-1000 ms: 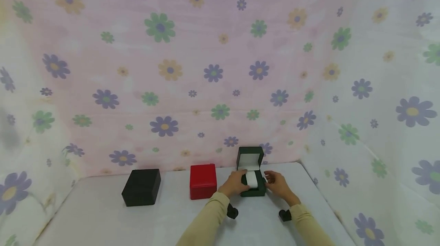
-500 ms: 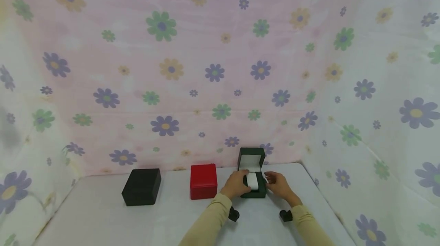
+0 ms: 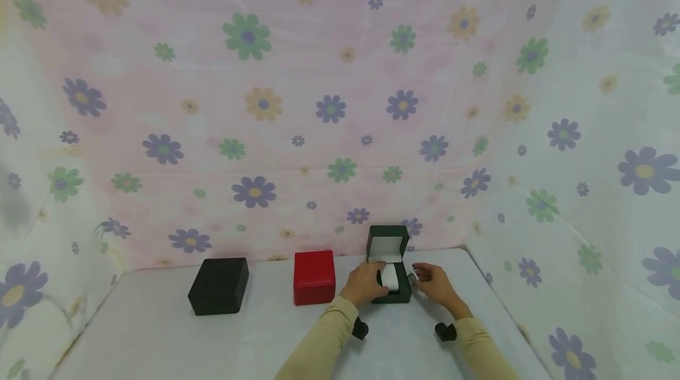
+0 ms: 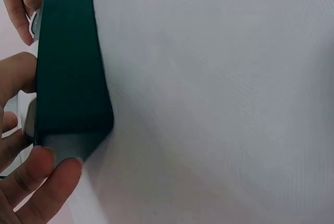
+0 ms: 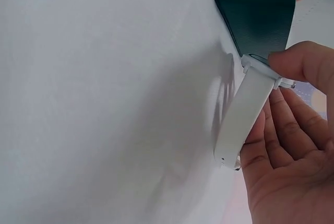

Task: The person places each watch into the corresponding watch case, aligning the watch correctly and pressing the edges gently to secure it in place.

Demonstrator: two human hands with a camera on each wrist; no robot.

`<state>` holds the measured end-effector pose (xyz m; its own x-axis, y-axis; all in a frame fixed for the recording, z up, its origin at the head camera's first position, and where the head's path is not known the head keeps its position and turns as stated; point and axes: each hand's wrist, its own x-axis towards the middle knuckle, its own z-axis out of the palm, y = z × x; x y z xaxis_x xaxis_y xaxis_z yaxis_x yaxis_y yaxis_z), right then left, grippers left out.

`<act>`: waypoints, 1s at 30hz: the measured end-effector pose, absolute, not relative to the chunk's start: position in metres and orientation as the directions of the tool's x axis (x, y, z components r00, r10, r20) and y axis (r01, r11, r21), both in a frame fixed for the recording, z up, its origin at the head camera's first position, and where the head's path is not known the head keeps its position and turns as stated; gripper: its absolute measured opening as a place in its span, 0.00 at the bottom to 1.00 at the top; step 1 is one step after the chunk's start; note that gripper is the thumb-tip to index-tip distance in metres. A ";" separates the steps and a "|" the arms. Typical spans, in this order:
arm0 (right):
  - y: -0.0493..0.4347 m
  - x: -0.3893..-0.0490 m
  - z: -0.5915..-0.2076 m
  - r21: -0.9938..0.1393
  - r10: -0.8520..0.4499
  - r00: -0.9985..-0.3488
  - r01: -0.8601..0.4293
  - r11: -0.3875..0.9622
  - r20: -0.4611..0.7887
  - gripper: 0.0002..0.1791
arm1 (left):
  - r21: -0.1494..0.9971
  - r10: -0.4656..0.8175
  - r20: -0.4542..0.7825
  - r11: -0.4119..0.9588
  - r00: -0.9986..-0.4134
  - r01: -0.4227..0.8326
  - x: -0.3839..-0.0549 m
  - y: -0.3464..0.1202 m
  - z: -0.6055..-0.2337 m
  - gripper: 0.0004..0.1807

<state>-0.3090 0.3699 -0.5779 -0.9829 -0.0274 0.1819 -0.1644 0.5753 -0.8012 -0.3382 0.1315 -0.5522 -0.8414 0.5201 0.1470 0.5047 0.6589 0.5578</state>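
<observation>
Watch (image 5: 259,68) with smooth, curved strap (image 5: 242,114) is pinched by the right hand (image 5: 298,151).

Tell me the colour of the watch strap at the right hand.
White; the strap shows best in the right wrist view.

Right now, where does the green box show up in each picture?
Head view: green box, low, right of centre.
Left wrist view: green box, left side.
Right wrist view: green box, top edge, right of centre, partly cut off.
Shared landmark: the right hand, near the box in all three.
</observation>
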 end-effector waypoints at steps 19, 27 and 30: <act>0.368 -0.300 -0.579 -0.808 0.031 -0.978 -0.154 0.568 0.209 0.17 | 0.606 0.496 0.179 0.625 -0.850 0.492 -0.338 0.134 -0.545 0.33; 0.367 -0.301 -0.578 -0.814 0.042 -0.982 -0.126 0.567 0.182 0.17 | 0.593 0.496 0.154 0.646 -0.855 0.481 -0.339 0.134 -0.546 0.34; 0.366 -0.298 -0.577 -0.817 0.042 -0.983 -0.126 0.563 0.180 0.17 | 0.564 0.497 0.177 0.656 -0.849 0.501 -0.340 0.136 -0.546 0.31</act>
<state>-0.2985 0.3661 -0.5768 -0.9828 0.0420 0.1801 -0.1256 0.5633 -0.8167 -0.3398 0.1355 -0.5464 -0.8494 0.4972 0.1769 0.5015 0.6560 0.5640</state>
